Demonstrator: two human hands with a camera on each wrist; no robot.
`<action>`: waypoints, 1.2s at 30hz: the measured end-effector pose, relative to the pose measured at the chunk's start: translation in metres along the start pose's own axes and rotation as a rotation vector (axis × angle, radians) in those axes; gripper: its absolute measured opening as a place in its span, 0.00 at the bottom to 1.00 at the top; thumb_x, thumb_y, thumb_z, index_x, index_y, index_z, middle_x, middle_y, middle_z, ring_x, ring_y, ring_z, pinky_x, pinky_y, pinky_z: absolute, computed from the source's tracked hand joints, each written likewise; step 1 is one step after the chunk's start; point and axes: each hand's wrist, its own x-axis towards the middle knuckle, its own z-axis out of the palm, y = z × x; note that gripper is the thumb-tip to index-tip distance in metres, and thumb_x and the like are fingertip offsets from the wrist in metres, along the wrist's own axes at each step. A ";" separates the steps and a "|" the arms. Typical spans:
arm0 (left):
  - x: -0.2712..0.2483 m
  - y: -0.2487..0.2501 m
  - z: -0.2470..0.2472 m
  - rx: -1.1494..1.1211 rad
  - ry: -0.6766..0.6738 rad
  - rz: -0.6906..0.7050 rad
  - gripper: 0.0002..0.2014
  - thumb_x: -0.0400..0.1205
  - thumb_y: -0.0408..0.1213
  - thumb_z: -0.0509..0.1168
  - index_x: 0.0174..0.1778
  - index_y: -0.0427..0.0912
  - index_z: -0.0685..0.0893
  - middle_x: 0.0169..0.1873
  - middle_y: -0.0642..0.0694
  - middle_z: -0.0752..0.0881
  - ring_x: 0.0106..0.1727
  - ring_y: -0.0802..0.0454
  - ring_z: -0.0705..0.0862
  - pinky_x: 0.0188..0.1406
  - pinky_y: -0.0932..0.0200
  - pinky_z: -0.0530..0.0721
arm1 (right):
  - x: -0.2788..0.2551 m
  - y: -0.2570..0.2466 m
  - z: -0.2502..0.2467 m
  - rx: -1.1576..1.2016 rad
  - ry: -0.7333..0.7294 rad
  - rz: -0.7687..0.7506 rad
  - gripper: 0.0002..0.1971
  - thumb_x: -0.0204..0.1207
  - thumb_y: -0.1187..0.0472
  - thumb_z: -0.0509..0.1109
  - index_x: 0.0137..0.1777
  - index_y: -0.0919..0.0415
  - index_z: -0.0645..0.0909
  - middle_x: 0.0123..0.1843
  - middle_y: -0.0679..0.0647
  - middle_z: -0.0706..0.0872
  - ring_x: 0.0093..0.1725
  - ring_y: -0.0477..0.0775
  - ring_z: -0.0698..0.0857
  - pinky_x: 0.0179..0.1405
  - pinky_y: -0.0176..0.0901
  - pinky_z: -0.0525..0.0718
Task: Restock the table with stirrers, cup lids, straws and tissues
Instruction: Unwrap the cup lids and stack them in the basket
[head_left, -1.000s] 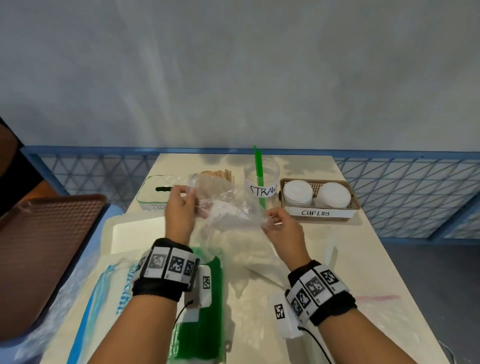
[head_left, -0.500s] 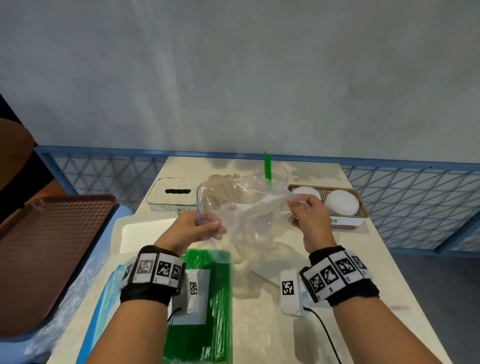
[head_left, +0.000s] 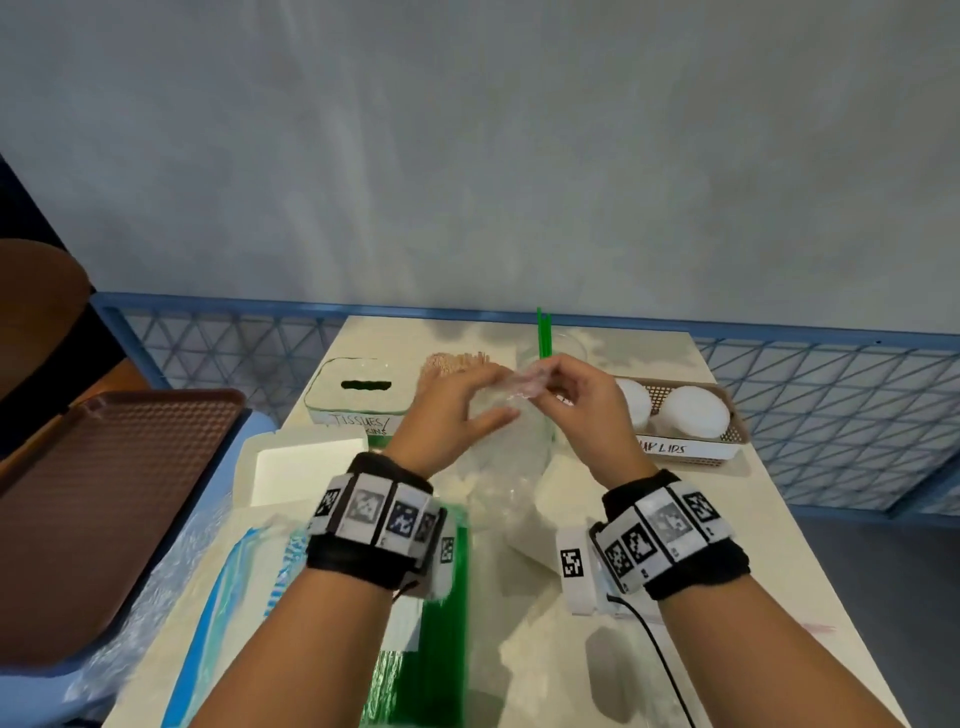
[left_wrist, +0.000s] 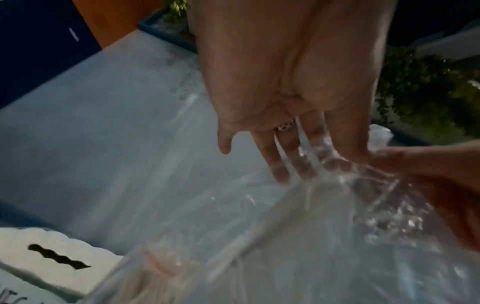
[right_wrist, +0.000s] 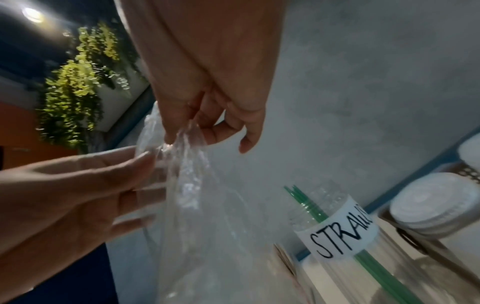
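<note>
1. The tissue box (head_left: 363, 389), labelled TISSUES, stands at the far left of the table (head_left: 769, 571). The stirrers (head_left: 457, 361) stand just right of it, partly hidden behind the hands.
2. The left hand (head_left: 452, 410) is released: its fingers lie straight against the side of the clear plastic bag (head_left: 511, 441) and grip nothing.
3. The right hand (head_left: 576, 400) is grasping the bag, pinching its gathered top edge between thumb and fingers.
4. The straw jar (head_left: 558, 348) stands behind the hands with very few green straws (head_left: 543, 332) in it. The cup lids (head_left: 691, 413) sit in the basket (head_left: 737, 436) at the right.
5. Judged step: the bag looks empty and is being collapsed, so one supply seems finished with. The jar looks the least filled.
6. Judged next move: set the bag aside, then take up the green straw pack (head_left: 441, 649) lying near the table's front edge.
7. View differences: the left wrist view shows a ring (left_wrist: 285, 124) and the fingertips (left_wrist: 279, 174) lying behind the film. The right wrist view shows the pinch point and the STRAW label (right_wrist: 340, 232). Only the head view shows the straw pack.
</note>
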 end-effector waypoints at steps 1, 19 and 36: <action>0.004 0.002 0.001 -0.046 0.061 -0.025 0.12 0.79 0.44 0.68 0.56 0.45 0.82 0.51 0.49 0.85 0.58 0.51 0.82 0.61 0.54 0.74 | -0.001 -0.002 0.002 -0.033 0.005 -0.012 0.12 0.71 0.64 0.75 0.50 0.49 0.79 0.50 0.44 0.85 0.48 0.38 0.84 0.52 0.32 0.79; -0.005 -0.039 -0.008 -0.162 0.602 -0.518 0.21 0.80 0.48 0.64 0.64 0.40 0.71 0.53 0.40 0.79 0.58 0.41 0.76 0.55 0.59 0.74 | -0.012 0.028 -0.031 -0.133 0.375 -0.003 0.07 0.74 0.69 0.70 0.45 0.55 0.82 0.37 0.43 0.83 0.35 0.35 0.80 0.40 0.27 0.79; 0.033 0.002 -0.018 -0.324 0.318 -0.073 0.07 0.79 0.41 0.68 0.35 0.48 0.87 0.31 0.53 0.88 0.37 0.61 0.85 0.48 0.66 0.78 | -0.019 0.051 -0.007 -0.374 -0.124 0.044 0.09 0.69 0.58 0.77 0.49 0.55 0.84 0.40 0.38 0.84 0.41 0.26 0.80 0.44 0.16 0.72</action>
